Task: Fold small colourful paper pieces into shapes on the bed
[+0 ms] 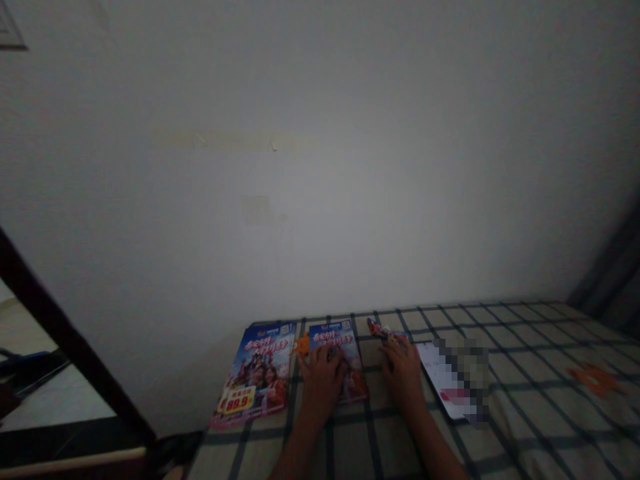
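Observation:
My left hand (323, 379) lies flat, fingers spread, on a blue printed leaflet (345, 347) on the checked cloth. My right hand (403, 373) rests palm down beside it on the cloth, fingers stretched out, its fingertips at a small colourful folded paper (381, 329). A second, larger blue leaflet (257, 380) with a yellow price tag lies to the left of my left hand. A white sheet (445, 383) with pink print lies just right of my right hand.
The checked cloth (525, 400) covers a bed-like surface against a plain white wall (320, 167). A dark frame bar (65, 340) slants at the left. An orange patch (595, 379) marks the cloth at the right. The scene is dim.

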Motion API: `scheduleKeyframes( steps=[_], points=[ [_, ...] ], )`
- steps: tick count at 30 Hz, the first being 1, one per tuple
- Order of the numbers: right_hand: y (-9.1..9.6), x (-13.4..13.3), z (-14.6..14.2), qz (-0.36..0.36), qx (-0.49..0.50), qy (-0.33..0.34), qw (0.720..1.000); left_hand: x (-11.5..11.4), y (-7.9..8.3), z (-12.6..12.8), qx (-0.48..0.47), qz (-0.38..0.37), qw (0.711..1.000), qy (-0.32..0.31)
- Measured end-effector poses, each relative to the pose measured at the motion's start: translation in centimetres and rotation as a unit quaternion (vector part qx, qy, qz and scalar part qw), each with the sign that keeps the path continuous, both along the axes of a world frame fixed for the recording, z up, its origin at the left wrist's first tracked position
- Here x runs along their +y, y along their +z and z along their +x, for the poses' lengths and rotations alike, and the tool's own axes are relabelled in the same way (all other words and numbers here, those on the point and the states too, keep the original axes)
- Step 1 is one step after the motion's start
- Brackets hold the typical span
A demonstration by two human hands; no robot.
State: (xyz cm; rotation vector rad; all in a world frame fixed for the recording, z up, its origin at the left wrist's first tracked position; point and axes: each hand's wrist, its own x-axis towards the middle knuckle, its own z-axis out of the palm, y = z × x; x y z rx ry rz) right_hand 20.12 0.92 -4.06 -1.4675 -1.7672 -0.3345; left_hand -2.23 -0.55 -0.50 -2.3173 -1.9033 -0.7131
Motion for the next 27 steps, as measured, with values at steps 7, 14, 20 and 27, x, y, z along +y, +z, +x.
scheduleKeyframes(
  steps=[7,14,20,27],
  points=[
    [1.0,-0.6,-0.6,-0.040,-0.031,0.151,0.987,-0.1,0.1,-0.4,0.014,-0.030,0.999,-0.001],
    [2.7,-2.1,-1.4,-0.180,-0.057,0.239,0.952,-0.2,0.1,-0.6,-0.008,-0.050,0.996,-0.070],
    [3.7,-2.8,-1.1,-0.221,-0.061,0.258,0.938,0.2,0.4,-1.9,-0.030,-0.080,0.991,-0.103],
    [3.7,-2.9,-0.8,-0.242,-0.074,0.257,0.933,0.5,0.6,-2.9,-0.032,-0.120,0.982,-0.143]
  ],
)
